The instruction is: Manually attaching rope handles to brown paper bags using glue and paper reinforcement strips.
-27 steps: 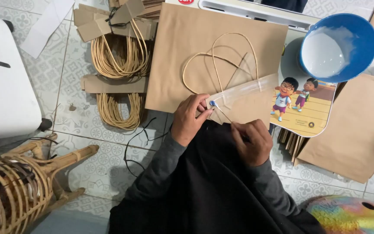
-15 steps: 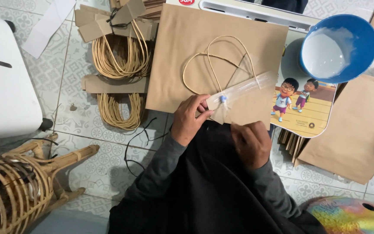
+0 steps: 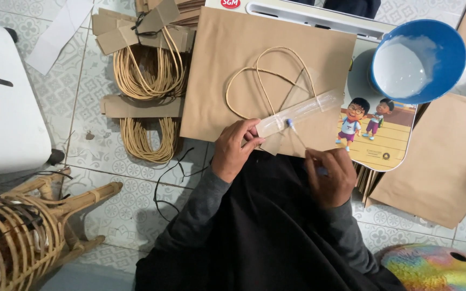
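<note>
A: Where is your left hand [image 3: 234,151]?

B: Your left hand's grip is clamped on one end of the glue-coated paper strip [image 3: 299,112], which lies across the brown paper bag [image 3: 254,59] and its twine handle [image 3: 268,81].

A: And your right hand [image 3: 330,177]?

B: Closed around a thin brush [image 3: 297,136], its tip touching the strip. The blue glue bowl [image 3: 417,59] stands near, upper right.

A large flat brown paper bag [image 3: 268,70] lies in the middle, twine handles resting on it; to its right a printed sheet [image 3: 376,143] shows two cartoon children on a yellow floor; further right lies another brown bag [image 3: 438,161]; at the top edge a small red label [image 3: 230,3] sits on a white surface; brown card strips [image 3: 130,32] with handles lie on the left.
</note>
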